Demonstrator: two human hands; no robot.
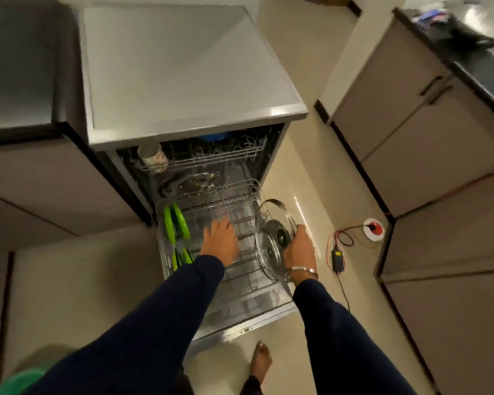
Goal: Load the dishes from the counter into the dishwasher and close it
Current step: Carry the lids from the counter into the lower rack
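— Arms first: what do you see?
— I see both dark sleeves reaching down from the lower frame into the pulled-out lower rack [234, 276] of the open dishwasher [188, 129].
— Hands?
— My left hand [221, 238] lies flat, fingers spread, on the rack wires. My right hand [298, 248] grips a glass pot lid [271, 232], held on edge at the rack's right side, centre frame.
— Room?
— Beige floor tiles, cabinets [411, 132] upper right.
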